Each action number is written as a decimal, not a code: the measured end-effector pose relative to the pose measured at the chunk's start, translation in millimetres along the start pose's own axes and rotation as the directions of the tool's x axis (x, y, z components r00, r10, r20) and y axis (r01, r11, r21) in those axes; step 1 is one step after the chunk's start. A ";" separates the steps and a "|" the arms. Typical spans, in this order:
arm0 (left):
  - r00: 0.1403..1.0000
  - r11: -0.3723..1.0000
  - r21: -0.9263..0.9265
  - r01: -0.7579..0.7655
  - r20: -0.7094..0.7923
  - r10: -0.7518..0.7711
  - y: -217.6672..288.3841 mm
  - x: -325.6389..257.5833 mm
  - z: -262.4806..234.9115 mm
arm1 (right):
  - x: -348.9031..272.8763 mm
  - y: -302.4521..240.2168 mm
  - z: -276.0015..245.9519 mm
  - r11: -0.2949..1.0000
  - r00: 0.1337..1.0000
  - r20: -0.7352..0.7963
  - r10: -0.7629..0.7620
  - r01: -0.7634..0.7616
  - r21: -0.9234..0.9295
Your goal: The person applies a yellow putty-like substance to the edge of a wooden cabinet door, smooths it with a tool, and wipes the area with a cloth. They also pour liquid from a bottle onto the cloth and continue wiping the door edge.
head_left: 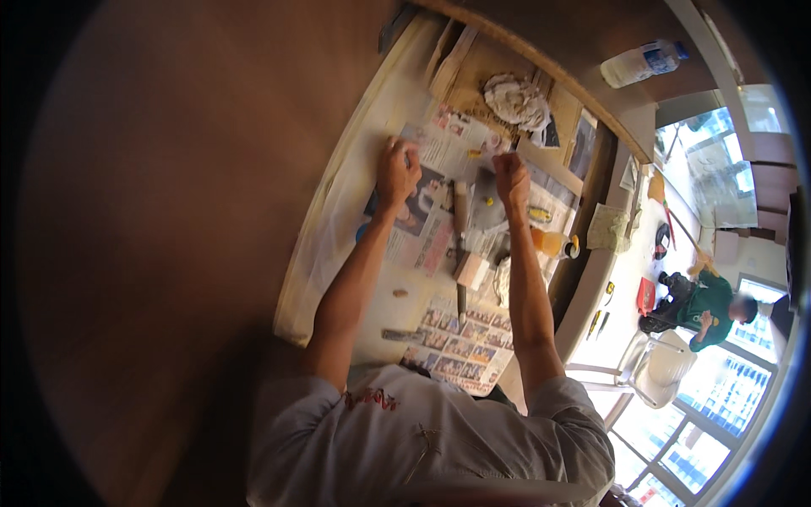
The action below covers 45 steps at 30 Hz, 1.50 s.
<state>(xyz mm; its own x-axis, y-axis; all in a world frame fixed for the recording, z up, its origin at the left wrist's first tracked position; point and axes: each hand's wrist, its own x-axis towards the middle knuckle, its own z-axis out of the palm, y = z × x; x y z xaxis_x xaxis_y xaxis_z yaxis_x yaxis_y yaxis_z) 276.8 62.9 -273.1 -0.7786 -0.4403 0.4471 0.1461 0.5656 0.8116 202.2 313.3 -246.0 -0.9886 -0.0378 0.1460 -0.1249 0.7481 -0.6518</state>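
Observation:
My left hand (pixel 397 176) is closed, fingers curled in, over the newspaper (pixel 435 152) near the left edge of the table. My right hand (pixel 512 179) is also closed, above a dark grey flat piece (pixel 485 193). Whatever either hand may hold is too small or hidden to make out. Between my arms lies a long tool with a wooden handle (pixel 460 203). Close to its lower part sits a pale wooden block (pixel 472 270). To the right of my right forearm is a bottle of orange liquid (pixel 551 243), with a small yellow item (pixel 539 215) beyond it.
A crumpled whitish rag (pixel 517 101) lies on cardboard at the far end. Another newspaper sheet (pixel 465 346) covers the near part. A clear plastic bottle (pixel 644 64) stands on a brown surface at the upper right. Farther right, a person in green (pixel 710 311) is near a chair (pixel 663 367).

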 end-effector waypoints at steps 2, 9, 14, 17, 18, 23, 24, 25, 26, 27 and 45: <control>1.000 1.000 0.012 -0.010 -0.013 0.010 0.7 0.8 0.7 | 1.1 -2.1 17.2 0.963 0.988 -0.033 0.150 -0.154 -0.223; 1.000 1.000 0.000 -0.002 -0.006 0.002 -3.1 -2.4 1.7 | -6.3 1.3 60.2 0.942 0.983 -0.161 0.094 -0.140 -0.305; 0.998 0.997 -0.040 -0.061 0.009 0.061 -8.1 -1.1 7.4 | -4.0 -7.0 59.4 0.977 0.976 -0.144 0.164 -0.181 -0.115; 0.999 0.999 -0.018 -0.037 0.036 0.038 -5.5 -1.2 7.4 | -1.4 -19.2 57.6 0.965 0.961 -0.259 0.098 -0.155 -0.210; 0.998 0.999 -0.002 -0.048 0.031 0.048 -4.8 -1.5 5.9 | -1.7 -22.2 56.8 0.969 0.972 -0.177 0.152 -0.182 -0.166; 0.999 0.999 0.019 -0.028 0.044 0.027 -4.1 -1.5 4.8 | -2.5 -27.5 50.6 0.949 0.954 -0.140 0.264 -0.283 -0.142; 0.999 0.999 0.031 -0.035 0.043 0.033 -4.3 -1.4 5.3 | -2.0 -27.3 47.0 0.959 0.959 -0.162 0.235 -0.256 -0.124; 0.999 0.999 0.036 -0.027 0.046 0.026 -4.6 -1.4 5.2 | -3.4 -28.9 45.1 0.957 0.959 -0.134 0.249 -0.265 -0.117; 0.999 0.999 0.041 -0.027 0.048 0.026 -4.7 -1.5 5.3 | -4.1 -31.3 43.2 0.952 0.958 -0.088 0.275 -0.284 -0.118; 0.999 0.999 0.033 -0.014 0.051 0.012 -4.8 -1.8 4.9 | -4.3 -33.9 41.5 0.948 0.957 -0.094 0.273 -0.284 -0.140; 1.000 0.999 0.023 -0.028 -0.003 0.028 -4.2 -0.6 3.6 | 25.1 -46.2 1.8 0.645 0.987 -0.154 0.048 0.087 0.759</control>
<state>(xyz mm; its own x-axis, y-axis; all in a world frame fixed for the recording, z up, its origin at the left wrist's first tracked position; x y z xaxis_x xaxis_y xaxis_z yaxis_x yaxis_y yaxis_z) 274.4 63.2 -278.1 -0.7723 -0.4261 0.4711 0.1541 0.5938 0.7897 183.0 276.6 -213.6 -0.9685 0.1008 0.2276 -0.2311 -0.0242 -0.9726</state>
